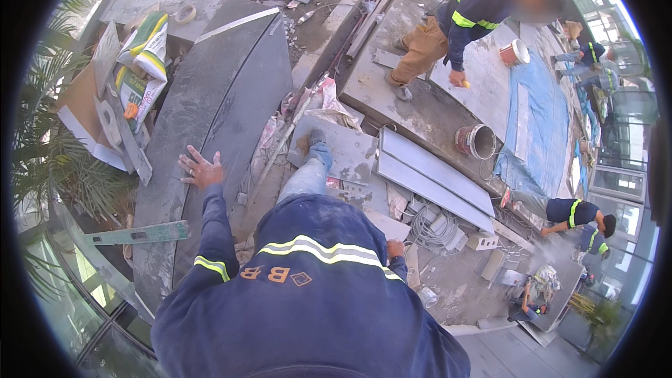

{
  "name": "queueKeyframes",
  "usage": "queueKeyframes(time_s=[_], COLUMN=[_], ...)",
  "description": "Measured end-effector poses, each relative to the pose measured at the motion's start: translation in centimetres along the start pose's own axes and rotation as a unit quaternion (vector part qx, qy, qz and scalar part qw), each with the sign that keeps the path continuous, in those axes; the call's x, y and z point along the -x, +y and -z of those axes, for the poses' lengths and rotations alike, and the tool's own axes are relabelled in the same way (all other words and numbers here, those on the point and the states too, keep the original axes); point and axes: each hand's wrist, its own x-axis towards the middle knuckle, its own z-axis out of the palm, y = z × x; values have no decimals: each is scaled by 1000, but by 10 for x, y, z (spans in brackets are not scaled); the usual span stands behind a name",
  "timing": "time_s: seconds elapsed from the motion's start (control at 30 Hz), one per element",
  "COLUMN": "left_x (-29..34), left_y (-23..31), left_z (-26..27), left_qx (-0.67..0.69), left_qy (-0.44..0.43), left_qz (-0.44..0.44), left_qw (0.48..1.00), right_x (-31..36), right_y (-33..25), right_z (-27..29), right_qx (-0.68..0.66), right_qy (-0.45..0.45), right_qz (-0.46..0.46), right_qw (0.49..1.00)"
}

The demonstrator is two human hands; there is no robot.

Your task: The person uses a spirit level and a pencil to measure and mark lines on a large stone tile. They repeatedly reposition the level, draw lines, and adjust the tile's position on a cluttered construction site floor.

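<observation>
My left hand (203, 169) lies with its fingers spread on the dark grey stone slab (241, 91), close to the joint that runs along it. Below that hand, a green spirit level (140, 233) reaches over the slab's edge. Only a small part of my right hand (396, 248) shows beside my body; its fingers are mostly hidden, so I cannot tell whether it grips anything. Nearest to it are a pale board (383, 226) and a coil of grey cable (432, 227). One of my boots (316, 138) stands on a grey stone tile (343, 150).
Open bags (143, 63) and cardboard (80, 108) lie left of the slab. Long grey panels (434, 178) lie to my right, with a bucket (476, 141) and a blue tarp (535, 126) beyond. A co-worker (483, 10) bends over the far-side paving; others work at the right.
</observation>
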Motion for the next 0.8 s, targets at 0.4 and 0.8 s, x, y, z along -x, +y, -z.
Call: queueKeyframes(time_s=[0.4, 0.8], left_x=[-1, -8], left_y=[15, 30], left_z=[-10, 0], left_qx=[-13, 4], left_qy=[41, 26], left_qz=[41, 156], left_qw=[998, 987], right_x=[-138, -172], right_y=[-419, -540], right_z=[8, 37], right_qx=[250, 124], right_qy=[1, -19], right_qz=[304, 259], right_qw=[919, 958])
